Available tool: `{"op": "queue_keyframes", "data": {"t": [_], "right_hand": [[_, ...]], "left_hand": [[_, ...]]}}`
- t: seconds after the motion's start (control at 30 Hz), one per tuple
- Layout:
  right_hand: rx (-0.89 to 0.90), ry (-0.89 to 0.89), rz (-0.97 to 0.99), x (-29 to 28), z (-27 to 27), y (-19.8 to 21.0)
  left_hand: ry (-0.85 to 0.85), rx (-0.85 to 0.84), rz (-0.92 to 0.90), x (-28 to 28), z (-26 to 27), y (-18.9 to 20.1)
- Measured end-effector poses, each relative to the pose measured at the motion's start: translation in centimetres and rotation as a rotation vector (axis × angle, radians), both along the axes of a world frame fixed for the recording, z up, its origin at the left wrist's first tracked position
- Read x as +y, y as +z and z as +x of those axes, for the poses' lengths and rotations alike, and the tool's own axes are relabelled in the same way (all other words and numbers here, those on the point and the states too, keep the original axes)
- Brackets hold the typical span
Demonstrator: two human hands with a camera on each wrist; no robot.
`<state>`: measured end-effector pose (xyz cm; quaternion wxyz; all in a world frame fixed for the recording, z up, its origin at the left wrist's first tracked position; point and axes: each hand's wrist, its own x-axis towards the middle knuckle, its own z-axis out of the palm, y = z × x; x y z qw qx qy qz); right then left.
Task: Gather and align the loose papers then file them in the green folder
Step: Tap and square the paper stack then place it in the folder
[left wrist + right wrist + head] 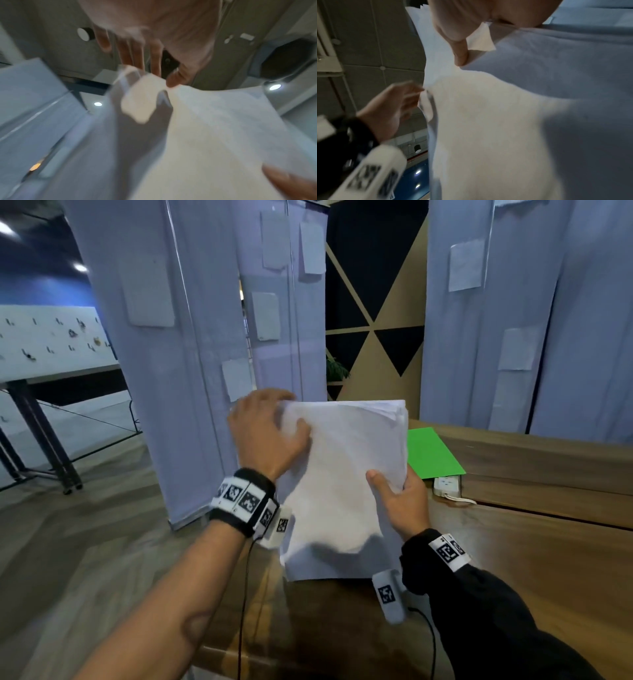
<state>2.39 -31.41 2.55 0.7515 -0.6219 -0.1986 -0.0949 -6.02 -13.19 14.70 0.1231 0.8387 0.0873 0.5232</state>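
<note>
A stack of white papers stands upright, its bottom edge on the wooden table. My left hand pinches the stack's top left corner, thumb on the front and fingers behind. In the left wrist view that corner of the papers is bent over beneath my fingers. My right hand grips the stack's right edge with the thumb pressed on the front sheet, also seen in the right wrist view. The green folder lies flat and closed on the table behind the stack, to its right.
A white power strip with a cable lies just in front of the folder. White fabric partitions stand behind and to the left of the table. The table's left edge runs under the stack; beyond it is the floor and another table.
</note>
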Motion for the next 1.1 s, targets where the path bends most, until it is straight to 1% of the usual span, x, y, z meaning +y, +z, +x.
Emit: {"op": "queue_keyframes", "data": {"t": [0.03, 0.07, 0.13, 0.17, 0.2, 0.23, 0.37, 0.53, 0.63, 0.7, 0.73, 0.83, 0.9, 1.03, 1.1], "right_hand": [[0.004, 0.006, 0.017, -0.2, 0.1, -0.2], [0.007, 0.006, 0.030, -0.3, 0.2, -0.4], [0.013, 0.024, 0.054, -0.5, 0.2, -0.4], [0.013, 0.044, 0.065, -0.5, 0.1, -0.4], [0.012, 0.063, 0.075, -0.5, 0.1, -0.4], [0.013, 0.082, 0.090, -0.5, 0.1, -0.4], [0.031, 0.128, 0.102, -0.4, 0.1, 0.0], [0.039, 0.045, 0.129, 0.4, 0.3, 0.8], [0.014, -0.002, 0.173, 0.6, 0.2, 1.6], [0.000, -0.012, 0.182, 0.3, 0.2, 1.6], [-0.002, -0.017, 0.157, 0.2, 0.3, 1.3], [0.025, 0.014, 0.070, 0.5, 0.2, 0.3], [0.036, 0.030, 0.079, 1.2, 0.3, 0.0], [0.005, -0.018, 0.108, 1.7, 0.5, 2.0], [-0.003, -0.011, 0.124, 1.3, 0.3, 3.0]], "left_hand": [[0.012, -0.086, -0.147, 0.7, 0.1, -2.0], [-0.063, -0.097, -0.379, 1.0, 0.2, -3.9], [-0.418, -0.022, -0.950, 0.6, 0.4, -6.9], [-0.588, 0.018, -1.164, 0.3, 0.8, -8.2], [-0.689, 0.038, -1.284, 0.0, 0.9, -8.9], [-0.736, 0.031, -1.325, -0.2, 1.0, -9.3], [-0.739, -0.014, -1.303, -0.1, 1.1, -9.3], [-0.626, 0.003, -1.183, -1.1, 0.3, -8.9], [-0.670, -0.014, -1.126, -1.2, 0.0, -7.6], [-0.708, -0.024, -1.133, -0.9, -0.1, -7.3], [-0.718, -0.023, -1.153, -0.8, -0.2, -7.5], [-0.692, -0.013, -1.246, -0.3, -0.1, -9.1], [-0.692, -0.048, -1.298, -0.1, 0.4, -9.7], [-0.711, -0.096, -1.256, 0.0, 0.7, -8.4], [-0.738, -0.101, -1.223, 0.3, 0.6, -7.8]]}}
